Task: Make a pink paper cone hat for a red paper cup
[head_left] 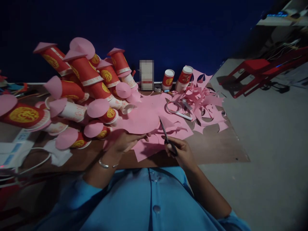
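My left hand point(127, 141) grips the lower edge of a rounded sheet of pink paper point(144, 118), with fingers closed beneath it. In my right hand point(181, 152) is a pair of scissors point(170, 146), its fingers wrapped round the dark handles. The blades point up and away, their tips beside the right edge of the rounded paper. Whether the blades touch the paper I cannot tell. More pink paper point(149, 149) lies flat on the table below my hands, and cut strips lie just right of the blades.
Several red and white paper cups with pink cone tops point(84, 70) are heaped at the left. Pink offcuts point(207, 106), a white marker point(184, 116) and a tape roll point(173, 107) lie right. A power strip point(16, 149) sits far left; a red stool point(255, 70) stands beyond the table.
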A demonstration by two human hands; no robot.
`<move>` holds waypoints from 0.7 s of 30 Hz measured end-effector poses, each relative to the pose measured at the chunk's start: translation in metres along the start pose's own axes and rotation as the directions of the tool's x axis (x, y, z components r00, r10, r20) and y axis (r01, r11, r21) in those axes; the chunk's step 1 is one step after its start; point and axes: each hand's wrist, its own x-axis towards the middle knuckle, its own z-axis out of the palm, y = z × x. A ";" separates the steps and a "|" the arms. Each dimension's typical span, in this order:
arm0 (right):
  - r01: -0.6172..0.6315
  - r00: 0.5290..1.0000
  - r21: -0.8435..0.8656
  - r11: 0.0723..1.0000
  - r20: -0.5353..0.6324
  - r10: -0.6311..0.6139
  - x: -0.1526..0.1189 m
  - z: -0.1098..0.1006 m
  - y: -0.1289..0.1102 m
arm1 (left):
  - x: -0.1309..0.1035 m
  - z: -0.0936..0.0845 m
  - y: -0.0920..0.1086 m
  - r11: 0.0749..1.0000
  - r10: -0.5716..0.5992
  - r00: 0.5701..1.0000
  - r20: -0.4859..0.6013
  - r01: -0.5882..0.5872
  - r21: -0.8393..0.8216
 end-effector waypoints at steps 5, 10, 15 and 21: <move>-0.006 1.000 -0.029 1.000 -0.021 0.006 0.000 0.003 -0.002 | -0.002 -0.001 -0.009 0.972 0.234 0.917 0.324 -0.218 -0.084; -0.002 1.000 -0.061 0.998 -0.006 0.002 -0.001 0.005 -0.004 | 0.008 0.010 -0.002 0.919 0.276 0.947 0.163 -0.210 -0.334; -0.043 0.998 -0.065 0.997 0.038 0.046 -0.005 0.000 0.001 | 0.017 0.015 -0.003 0.899 -0.064 0.998 0.017 0.065 -0.432; -0.091 0.995 -0.036 0.995 0.033 0.092 -0.007 -0.005 0.005 | 0.032 0.015 -0.017 0.888 -0.203 0.971 -0.130 0.127 -0.442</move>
